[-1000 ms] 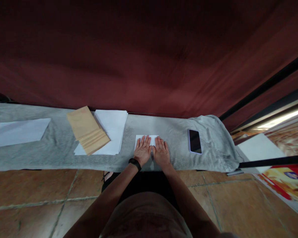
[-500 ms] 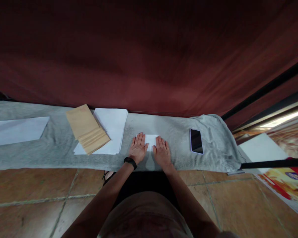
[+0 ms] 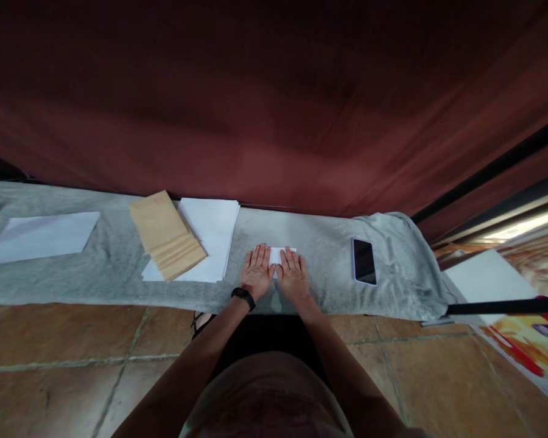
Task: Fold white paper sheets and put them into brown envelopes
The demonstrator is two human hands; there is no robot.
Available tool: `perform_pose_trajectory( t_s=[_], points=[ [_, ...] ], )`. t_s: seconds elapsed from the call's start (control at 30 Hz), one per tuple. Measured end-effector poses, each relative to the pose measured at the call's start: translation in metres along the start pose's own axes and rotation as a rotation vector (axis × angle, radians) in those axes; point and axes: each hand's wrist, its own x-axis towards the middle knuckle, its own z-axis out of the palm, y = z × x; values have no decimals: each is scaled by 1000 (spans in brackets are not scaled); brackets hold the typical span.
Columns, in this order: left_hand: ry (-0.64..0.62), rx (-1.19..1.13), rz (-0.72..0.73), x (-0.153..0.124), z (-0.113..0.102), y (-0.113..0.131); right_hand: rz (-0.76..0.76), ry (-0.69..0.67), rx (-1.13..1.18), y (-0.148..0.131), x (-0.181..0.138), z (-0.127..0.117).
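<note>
A small white piece of paper (image 3: 275, 255), seemingly folded, lies on the grey cloth-covered surface (image 3: 326, 243) in front of me. My left hand (image 3: 256, 271) rests flat over its left part, fingers stretched out and pointing away from me. Over the right part lies my right hand (image 3: 293, 274), also flat with the fingers extended. Between the two thumbs a narrow strip of the paper shows; the rest is hidden under my hands. A dark band (image 3: 243, 296) is on my left wrist.
Left of my hands, brown envelopes (image 3: 159, 222) lie across a stack of white sheets (image 3: 214, 231). Farther left is another white sheet (image 3: 45, 234). A phone (image 3: 364, 261) lies to the right. Behind the surface hangs a dark red curtain (image 3: 256, 121).
My right hand has slid left, closer to my left hand, so less of the paper shows between them. The view has shifted slightly, and both hands stay flat.
</note>
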Motion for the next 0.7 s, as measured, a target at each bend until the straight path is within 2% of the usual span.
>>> perform_pose_trajectory(
  t_s=[0.27,0.5,0.6,0.7],
  points=[
    [20,-15,-49,-4,2,-8,45,-6,-40,12,-4,-4],
    [-6,26,-86,-7,-6,-19,64,8,-60,19,-9,-7],
    [31,39,-103,-10,-8,-15,60,16,-64,19,-10,-7],
    [67,14,-31,-18,-6,-5,50,32,-75,19,-11,-6]
  ],
)
